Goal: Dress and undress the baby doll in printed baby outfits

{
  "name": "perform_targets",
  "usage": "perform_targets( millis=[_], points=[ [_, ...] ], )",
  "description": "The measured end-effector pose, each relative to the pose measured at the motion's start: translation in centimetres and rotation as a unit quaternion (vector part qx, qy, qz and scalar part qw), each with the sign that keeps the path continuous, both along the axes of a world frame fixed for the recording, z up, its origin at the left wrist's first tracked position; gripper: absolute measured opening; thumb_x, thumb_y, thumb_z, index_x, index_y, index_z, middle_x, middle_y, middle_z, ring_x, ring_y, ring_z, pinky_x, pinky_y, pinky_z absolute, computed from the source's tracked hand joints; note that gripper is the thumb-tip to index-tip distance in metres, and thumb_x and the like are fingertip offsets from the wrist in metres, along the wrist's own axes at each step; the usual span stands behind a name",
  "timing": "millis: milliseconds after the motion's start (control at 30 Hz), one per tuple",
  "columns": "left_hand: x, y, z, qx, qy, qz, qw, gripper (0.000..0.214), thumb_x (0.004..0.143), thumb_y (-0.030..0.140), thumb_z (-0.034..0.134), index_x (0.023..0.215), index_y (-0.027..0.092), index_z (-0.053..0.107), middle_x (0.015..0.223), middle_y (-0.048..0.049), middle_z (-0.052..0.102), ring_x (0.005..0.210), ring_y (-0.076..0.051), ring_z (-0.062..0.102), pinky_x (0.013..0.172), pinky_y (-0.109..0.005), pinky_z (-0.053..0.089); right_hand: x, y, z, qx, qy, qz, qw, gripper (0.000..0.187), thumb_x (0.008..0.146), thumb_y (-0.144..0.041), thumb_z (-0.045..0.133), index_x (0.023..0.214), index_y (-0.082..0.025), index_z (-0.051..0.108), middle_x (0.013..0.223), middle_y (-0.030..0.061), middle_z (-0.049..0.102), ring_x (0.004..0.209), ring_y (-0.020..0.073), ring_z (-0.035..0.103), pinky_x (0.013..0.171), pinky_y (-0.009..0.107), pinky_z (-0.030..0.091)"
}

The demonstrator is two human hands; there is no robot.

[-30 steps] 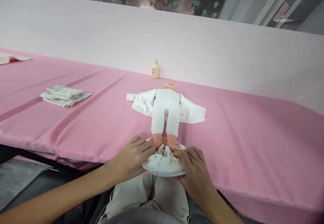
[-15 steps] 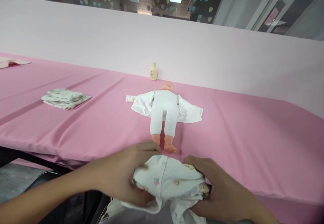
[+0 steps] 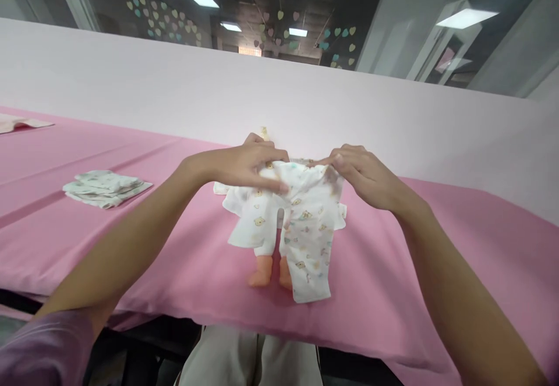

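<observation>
A white baby garment [image 3: 308,229] with small bear prints hangs from both hands over the doll. My left hand [image 3: 257,165] closes on its upper left edge, thumb in front of the cloth. At the upper right edge, my right hand [image 3: 356,170] pinches the fabric. One long part of the garment drops over the doll's leg on the right; a shorter part flares out on the left. Beneath lies the doll [image 3: 262,271] in a white suit, its feet towards me. Its head and chest are hidden by the cloth and hands. White sleeves spread out at its sides.
A folded printed cloth [image 3: 107,188] lies to the left on the pink table cover [image 3: 183,281]. Another pale pink cloth [image 3: 21,123] is at the far left. A cream bottle [image 3: 264,132] stands behind the doll, mostly hidden by my left hand. A white wall [image 3: 131,89] runs along the back.
Both hands have moved forward and up from the table's near edge to above the doll. The garment, bunched up before, now hangs spread out over the doll's body and legs.
</observation>
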State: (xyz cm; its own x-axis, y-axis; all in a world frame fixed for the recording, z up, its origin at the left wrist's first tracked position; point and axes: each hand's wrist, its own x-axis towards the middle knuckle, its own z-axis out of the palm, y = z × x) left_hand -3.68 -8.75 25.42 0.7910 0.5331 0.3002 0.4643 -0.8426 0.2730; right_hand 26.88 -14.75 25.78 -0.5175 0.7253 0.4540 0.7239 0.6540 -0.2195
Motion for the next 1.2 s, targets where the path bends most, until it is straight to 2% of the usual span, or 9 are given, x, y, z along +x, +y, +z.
perform_targets(
  millis=[100, 200, 400, 533, 667, 833, 900, 1000, 1200],
  points=[
    [1.3, 2.3, 0.7, 0.04, -0.109, -0.024, 0.993, 0.053, 0.108, 0.063, 0.041, 0.08, 0.022, 0.06, 0.077, -0.0022, 0.056, 0.085, -0.022, 0.058, 0.095, -0.041, 0.047, -1.0, 1.9, 0.9, 0.074, 0.057, -0.023, 0.995, 0.054, 0.112, -0.066, 0.045, 0.101, -0.03, 0.084, 0.085, 0.0043, 0.072, 0.088, 0.0253, 0.061, 0.093, 0.045, 0.046],
    [2.6, 3.2, 1.2, 0.057, -0.214, -0.015, 0.975, 0.048, 0.109, 0.057, 0.047, 0.079, 0.022, 0.058, 0.075, -0.0021, 0.057, 0.077, -0.02, 0.055, 0.078, -0.037, 0.046, -1.6, 3.2, 1.0, 0.099, 0.126, -0.033, 0.986, 0.042, 0.107, -0.065, 0.058, 0.111, -0.034, 0.085, 0.093, 0.005, 0.075, 0.094, 0.0273, 0.063, 0.091, 0.045, 0.048],
    [4.3, 3.0, 0.5, 0.061, -0.323, -0.022, 0.944, 0.037, 0.111, 0.052, 0.054, 0.089, 0.022, 0.061, 0.086, -0.0034, 0.063, 0.083, -0.018, 0.061, 0.073, -0.033, 0.047, -1.8, 4.9, -0.7, 0.047, 0.266, 0.025, 0.963, 0.049, 0.098, -0.076, 0.063, 0.128, -0.038, 0.076, 0.112, 0.006, 0.073, 0.097, 0.0288, 0.068, 0.079, 0.043, 0.055],
    [4.9, 3.0, -1.0, 0.068, -0.355, -0.031, 0.932, 0.038, 0.111, 0.055, 0.055, 0.092, 0.023, 0.061, 0.087, -0.0033, 0.064, 0.085, -0.019, 0.063, 0.074, -0.034, 0.049, -1.3, 5.9, -2.0, -0.008, 0.342, 0.04, 0.939, 0.053, 0.098, -0.08, 0.06, 0.133, -0.041, 0.07, 0.104, 0.0042, 0.067, 0.081, 0.0259, 0.067, 0.065, 0.041, 0.054],
    [5.1, 3.1, -1.6, 0.092, -0.339, -0.037, 0.935, 0.035, 0.11, 0.054, 0.058, 0.094, 0.024, 0.065, 0.09, -0.0035, 0.067, 0.087, -0.02, 0.064, 0.077, -0.036, 0.05, -1.6, 5.5, -2.4, -0.036, 0.31, 0.026, 0.95, 0.045, 0.098, -0.072, 0.069, 0.128, -0.039, 0.072, 0.093, 0.0029, 0.064, 0.075, 0.022, 0.063, 0.061, 0.037, 0.051],
    [5.2, 3.1, -1.9, 0.186, -0.284, 0.036, 0.94, 0.035, 0.112, 0.052, 0.053, 0.095, 0.025, 0.067, 0.09, -0.0046, 0.069, 0.098, -0.025, 0.065, 0.099, -0.047, 0.047, -2.0, 4.0, -2.1, -0.062, 0.172, -0.03, 0.983, 0.049, 0.095, -0.075, 0.072, 0.089, -0.027, 0.072, 0.078, 0.0019, 0.061, 0.068, 0.0177, 0.054, 0.06, 0.034, 0.043],
    [5.3, 3.3, -2.2, 0.231, -0.249, 0.071, 0.938, 0.034, 0.112, 0.049, 0.052, 0.096, 0.024, 0.07, 0.09, -0.0057, 0.069, 0.106, -0.03, 0.064, 0.11, -0.054, 0.04, -1.7, 3.9, -2.1, -0.016, 0.136, -0.066, 0.988, 0.056, 0.097, -0.076, 0.068, 0.076, -0.024, 0.066, 0.078, 0.0028, 0.062, 0.069, 0.018, 0.053, 0.063, 0.035, 0.042],
    [5.5, 3.8, -2.9, 0.266, -0.198, 0.097, 0.938, 0.035, 0.112, 0.049, 0.049, 0.101, 0.025, 0.073, 0.1, -0.0086, 0.07, 0.119, -0.035, 0.06, 0.115, -0.059, 0.031, -1.4, 4.2, -2.2, 0.087, 0.079, -0.128, 0.985, 0.059, 0.101, -0.073, 0.063, 0.07, -0.023, 0.062, 0.084, 0.0055, 0.066, 0.079, 0.0228, 0.057, 0.075, 0.04, 0.044],
    [6.0, 5.0, -3.8, 0.294, -0.171, 0.16, 0.927, 0.042, 0.114, 0.056, 0.039, 0.121, 0.026, 0.068, 0.131, -0.0133, 0.064, 0.132, -0.038, 0.051, 0.117, -0.06, 0.025, -2.1, 5.5, -3.0, 0.27, 0.073, -0.211, 0.937, 0.048, 0.104, -0.071, 0.057, 0.09, -0.027, 0.068, 0.095, 0.0097, 0.066, 0.103, 0.0347, 0.06, 0.096, 0.054, 0.043]
  ],
)
